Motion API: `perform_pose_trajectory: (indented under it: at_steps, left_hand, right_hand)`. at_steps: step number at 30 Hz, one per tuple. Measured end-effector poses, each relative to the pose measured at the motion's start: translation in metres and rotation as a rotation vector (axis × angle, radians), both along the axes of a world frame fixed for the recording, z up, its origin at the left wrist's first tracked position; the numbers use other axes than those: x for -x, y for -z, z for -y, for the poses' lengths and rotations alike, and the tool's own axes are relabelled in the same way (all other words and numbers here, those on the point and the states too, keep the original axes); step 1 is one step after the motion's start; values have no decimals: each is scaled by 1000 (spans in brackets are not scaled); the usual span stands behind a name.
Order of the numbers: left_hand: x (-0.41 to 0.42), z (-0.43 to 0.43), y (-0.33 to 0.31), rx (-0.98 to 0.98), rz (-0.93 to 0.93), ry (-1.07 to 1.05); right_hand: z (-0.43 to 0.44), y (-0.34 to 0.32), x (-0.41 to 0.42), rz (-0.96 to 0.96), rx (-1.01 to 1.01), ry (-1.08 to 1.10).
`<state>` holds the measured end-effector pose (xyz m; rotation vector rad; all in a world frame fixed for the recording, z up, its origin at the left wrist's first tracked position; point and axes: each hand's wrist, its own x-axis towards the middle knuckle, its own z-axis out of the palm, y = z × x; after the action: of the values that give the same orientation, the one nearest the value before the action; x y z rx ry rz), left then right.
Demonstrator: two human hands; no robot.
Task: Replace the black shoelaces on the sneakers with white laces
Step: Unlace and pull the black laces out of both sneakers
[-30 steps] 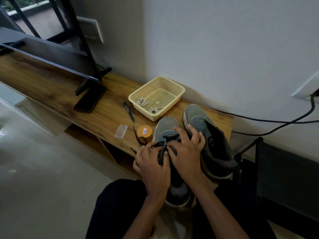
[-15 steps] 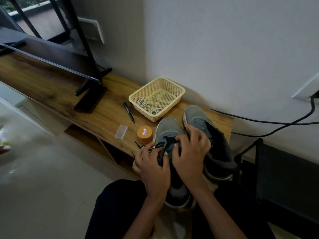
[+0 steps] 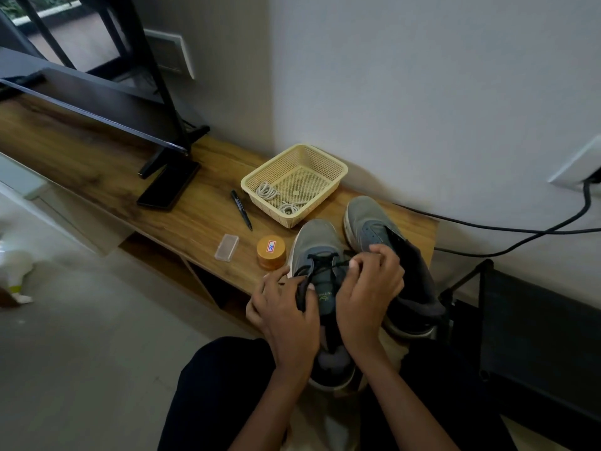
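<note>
Work centres on the near sneaker (image 3: 313, 242), lying toe toward the wall at the desk (image 3: 201, 222) edge with its heel over the person's lap, which puts the eyelets within easy reach. The left hand (image 3: 286, 309) grips the shoe's left eyelet flap, fingers curled round it, probably to brace it against the pull. The right hand (image 3: 370, 288) pinches the black shoelace (image 3: 325, 262) between thumb and fingertips near the upper eyelets, apparently to draw it out. The lace crosses the lower rows, so unlacing looks barely begun. The far sneaker (image 3: 367, 219) stands just beside, waiting. White laces (image 3: 268, 190) lie coiled in the yellow basket (image 3: 341, 167) beyond the toes, handy for relacing.
</note>
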<state>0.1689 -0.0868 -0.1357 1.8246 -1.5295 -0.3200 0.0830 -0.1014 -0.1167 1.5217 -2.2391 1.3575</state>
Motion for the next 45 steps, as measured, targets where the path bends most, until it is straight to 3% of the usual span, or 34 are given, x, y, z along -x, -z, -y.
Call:
perform_pose_trajectory:
  at_steps: [3,8,12,18,24,28,32,36,40,43,45]
  left_hand:
    - [0,0,0,-6,-26,6]
    - [1,-1,1,-6,-67,-8]
    - [2,-1,0,2,-70,-1]
    - [2,-1,-3,42,-49,-5]
    - [1,-1,-2,38,-15,10]
    - [2,0,-1,23,-19,12]
    - [2,1,-1,17,-46,19]
    - [1,2,0,-25,-84,-6]
    - [1,0,-3,-76,-124,8]
    - [2,-1,-7,-73,-152,25]
    - [2,-1,-10,-59,-175,42]
  right_hand:
    - [0,-3,2,-8,4,-31]
    - [3,-2,1,-323,-172,-251]
    - [6,3,3,-363,-189,-259]
    - [5,5,-5,-223,-74,-181]
    - [-1,-1,-5,90,123,-172]
    - [-1,-2,-3,183,214,-160]
    - [2,-2,0,275,262,-190]
    - [4,-21,8,489,248,-158]
    - [13,-36,37,466,156,-176]
    - [11,-27,50,203,48,-135]
    - [9,-25,49,140,-37,-63]
